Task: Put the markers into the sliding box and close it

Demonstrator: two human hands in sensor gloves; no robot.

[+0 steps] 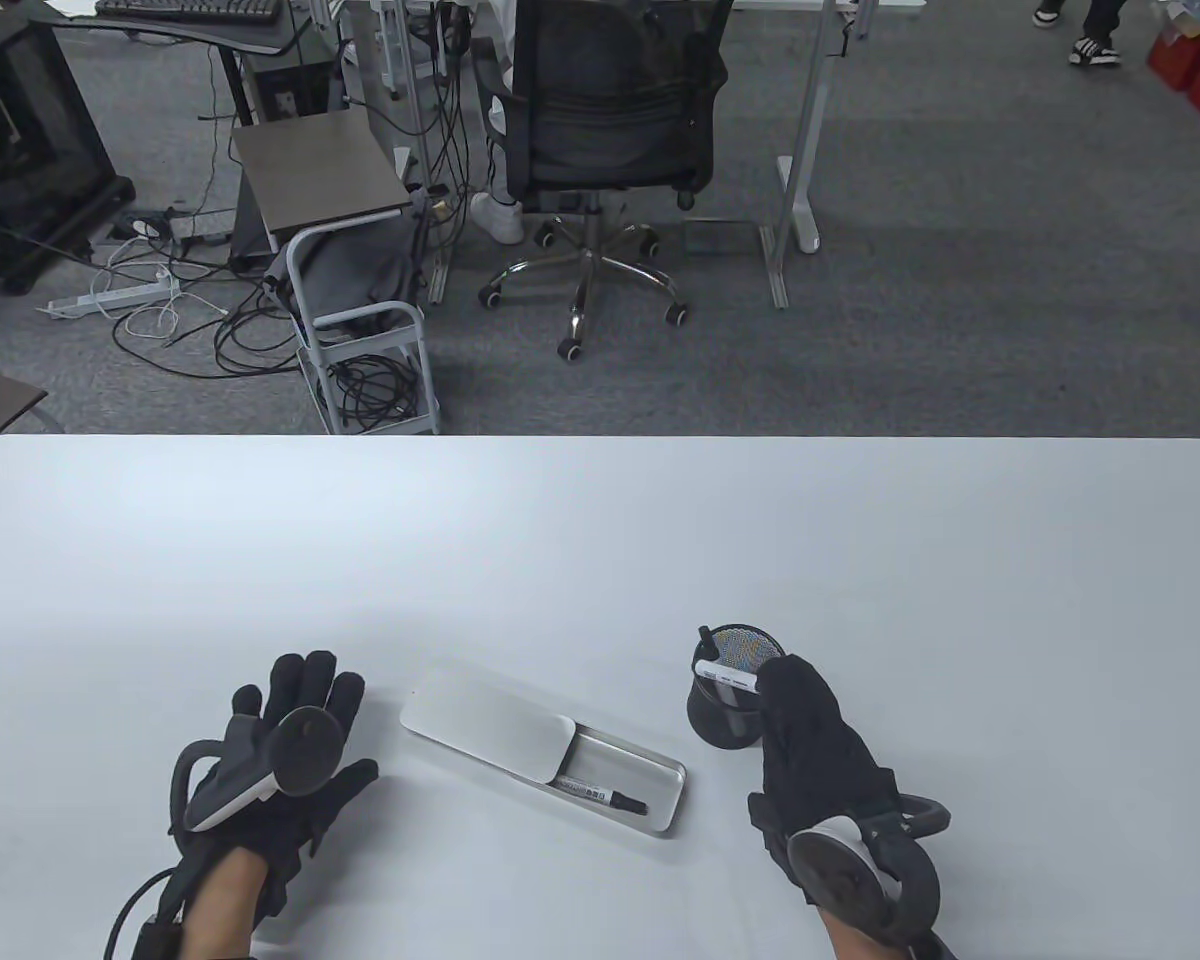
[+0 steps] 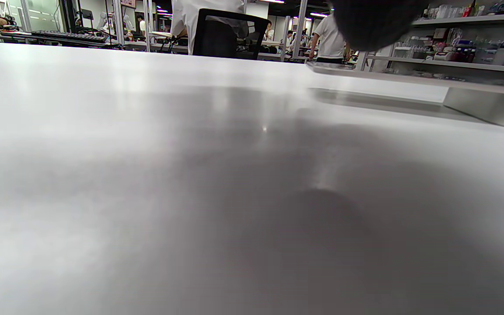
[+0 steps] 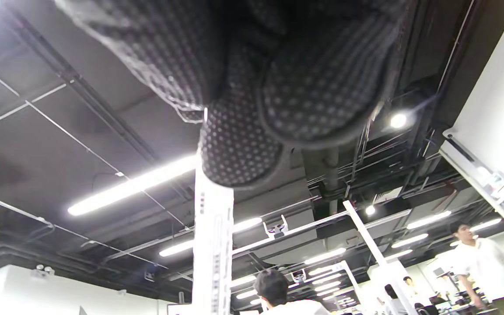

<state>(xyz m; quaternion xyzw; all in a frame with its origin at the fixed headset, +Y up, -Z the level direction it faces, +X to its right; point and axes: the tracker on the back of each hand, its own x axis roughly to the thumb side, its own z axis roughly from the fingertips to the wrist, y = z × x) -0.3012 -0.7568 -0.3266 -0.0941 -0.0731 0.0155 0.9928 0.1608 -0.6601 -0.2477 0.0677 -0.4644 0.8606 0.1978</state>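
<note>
A white sliding box lies in the table view with its lid pushed back to the left, so the right end of the tray is uncovered. One marker with a black cap lies in that uncovered part. My right hand pinches a second white marker over a black mesh pen cup. In the right wrist view the fingertips clamp the marker's white barrel. My left hand lies flat on the table left of the box, fingers straight, holding nothing.
The white table stretches far behind the box and cup. The left wrist view shows the tabletop, the box side at the right and a fingertip at the top. An office chair stands beyond the table.
</note>
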